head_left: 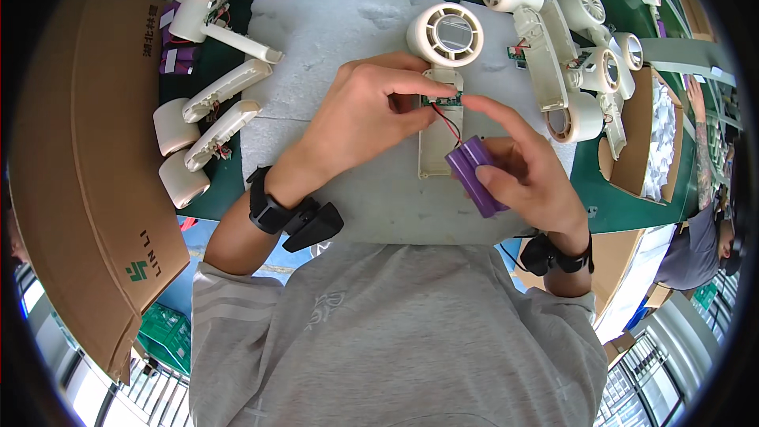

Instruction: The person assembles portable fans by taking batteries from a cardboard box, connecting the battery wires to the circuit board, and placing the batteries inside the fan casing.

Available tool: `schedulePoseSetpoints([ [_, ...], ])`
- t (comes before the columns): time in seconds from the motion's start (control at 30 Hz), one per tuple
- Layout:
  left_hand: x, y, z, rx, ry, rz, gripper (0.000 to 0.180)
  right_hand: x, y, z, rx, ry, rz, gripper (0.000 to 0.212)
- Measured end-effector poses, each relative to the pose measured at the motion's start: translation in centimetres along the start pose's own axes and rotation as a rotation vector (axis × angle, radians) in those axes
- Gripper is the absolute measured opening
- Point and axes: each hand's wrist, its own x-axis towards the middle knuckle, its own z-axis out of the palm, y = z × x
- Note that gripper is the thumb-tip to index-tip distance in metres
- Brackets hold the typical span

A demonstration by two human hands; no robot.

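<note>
In front of me lies a cream-coloured handheld fan housing (436,150), its round fan head (447,35) pointing away and its handle open. My left hand (368,107) pinches a small green circuit board (441,100) at the top of the handle between thumb and index finger. A purple two-cell battery pack (477,176) is gripped at an angle in my right hand (534,170), over the handle's lower right. The right index finger stretches to the board's right end. Red and black wires (449,122) run from the board to the pack.
White foam sheet (292,32) covers the green bench. Opened fan housings lie on the left (229,91) and right (545,55). Purple battery packs (178,59) sit near a tall cardboard box (87,166) at left. A carton (672,142) stands at right; beyond it is another person (696,245).
</note>
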Motion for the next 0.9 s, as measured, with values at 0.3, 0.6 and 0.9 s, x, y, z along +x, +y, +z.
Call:
schedulePoseSetpoints([
  [0.3, 0.0, -0.4, -0.2, 0.177, 0.005, 0.176, 0.030, -0.1, 1.7, 0.0, 0.530, -0.313, -0.008, 0.092],
  [0.6, -0.2, -0.2, -0.2, 0.230, 0.006, 0.232, 0.026, -0.1, 0.8, 2.4, -0.430, 0.098, -0.433, 0.077],
  [0.9, -0.2, -0.3, -0.6, 0.286, -0.054, 0.279, 0.033, 1.0, 1.6, 3.4, -0.668, 0.159, -0.611, 0.071],
])
